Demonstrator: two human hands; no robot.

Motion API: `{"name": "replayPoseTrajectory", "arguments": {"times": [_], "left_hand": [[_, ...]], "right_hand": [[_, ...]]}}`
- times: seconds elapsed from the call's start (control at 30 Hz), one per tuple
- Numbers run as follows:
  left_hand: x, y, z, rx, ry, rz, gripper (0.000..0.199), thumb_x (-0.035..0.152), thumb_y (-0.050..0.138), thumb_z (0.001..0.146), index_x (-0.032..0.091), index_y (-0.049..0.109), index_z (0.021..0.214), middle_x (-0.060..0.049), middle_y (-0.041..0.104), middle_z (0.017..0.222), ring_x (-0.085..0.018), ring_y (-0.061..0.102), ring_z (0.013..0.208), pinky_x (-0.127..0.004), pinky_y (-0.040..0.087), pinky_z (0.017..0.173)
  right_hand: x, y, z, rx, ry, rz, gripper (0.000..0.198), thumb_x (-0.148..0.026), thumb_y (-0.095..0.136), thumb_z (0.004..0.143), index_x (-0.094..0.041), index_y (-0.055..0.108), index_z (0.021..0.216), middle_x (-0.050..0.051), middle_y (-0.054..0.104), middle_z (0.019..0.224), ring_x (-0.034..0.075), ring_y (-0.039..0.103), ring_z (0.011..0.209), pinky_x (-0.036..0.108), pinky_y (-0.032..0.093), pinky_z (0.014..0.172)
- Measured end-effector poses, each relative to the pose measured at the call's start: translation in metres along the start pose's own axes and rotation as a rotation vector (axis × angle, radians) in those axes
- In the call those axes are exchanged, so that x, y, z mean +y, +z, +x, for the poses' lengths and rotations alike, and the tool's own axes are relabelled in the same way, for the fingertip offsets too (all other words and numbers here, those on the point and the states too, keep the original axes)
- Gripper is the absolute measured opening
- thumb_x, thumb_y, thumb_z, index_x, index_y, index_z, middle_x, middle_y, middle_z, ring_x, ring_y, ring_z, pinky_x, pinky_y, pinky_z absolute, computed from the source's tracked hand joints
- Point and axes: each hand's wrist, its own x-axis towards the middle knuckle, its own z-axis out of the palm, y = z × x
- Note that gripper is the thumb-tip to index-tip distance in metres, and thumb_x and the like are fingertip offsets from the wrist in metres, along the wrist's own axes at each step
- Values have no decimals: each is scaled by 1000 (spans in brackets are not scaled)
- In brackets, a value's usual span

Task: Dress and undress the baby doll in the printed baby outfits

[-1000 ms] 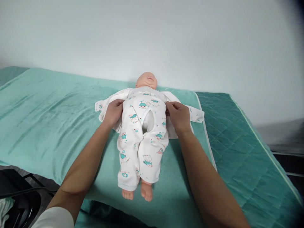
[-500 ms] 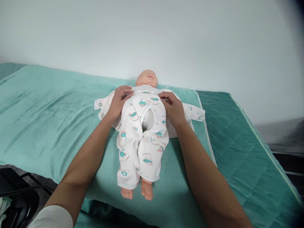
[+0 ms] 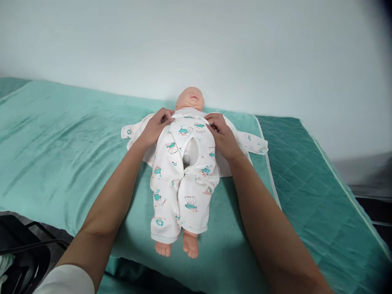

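A baby doll (image 3: 187, 97) lies on its back, its head toward the wall and its bare feet toward me. White baby pants (image 3: 196, 192) with teal and pink animal prints cover its legs and reach up to the chest; an opening shows at the crotch. My left hand (image 3: 157, 127) pinches the top edge of the pants at the doll's side on my left. On the opposite side, my right hand (image 3: 223, 136) has its fingers closed on the same waistband. Beneath the doll a white baby shirt (image 3: 252, 143) lies spread, both sleeves stretched outward.
A light green plush sheet (image 3: 67, 139) covers the bed under the doll. To the right lies a darker green quilted cover (image 3: 306, 175). A pale wall (image 3: 196, 45) rises behind. Something black (image 3: 24, 245) stands at the lower left, beside the bed.
Both hands have moved slightly up toward the doll's head, with the waistband in their fingers. The view has shifted a little; the doll lies much as before.
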Motion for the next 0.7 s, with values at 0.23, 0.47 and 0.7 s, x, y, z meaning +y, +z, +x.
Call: {"name": "replayPoseTrajectory", "arguments": {"times": [0.23, 0.47, 0.7], "left_hand": [[-11, 1, 18, 72, -19, 41, 27, 44, 67, 89, 23, 50, 83, -1, 63, 89, -18, 58, 93, -32, 45, 89], [-18, 3, 39, 191, -97, 216, 21, 22, 63, 89, 22, 46, 77, 3, 48, 69, -15, 49, 70, -32, 41, 77], [-26, 7, 40, 135, -2, 98, 10, 14, 57, 86, 20, 58, 94, -1, 68, 92, -15, 63, 90, -30, 48, 89]], "right_hand": [[2, 7, 14, 123, 110, -85, 27, -49, 58, 92, -25, 55, 79, 0, 58, 84, 19, 52, 83, 34, 45, 84], [17, 10, 39, 182, 178, -243, 25, -32, 58, 89, -24, 44, 70, -4, 46, 66, 15, 43, 66, 32, 39, 71], [33, 14, 38, 215, 47, -226, 13, -36, 58, 89, -23, 56, 86, 3, 62, 94, 20, 55, 91, 37, 45, 87]]}}
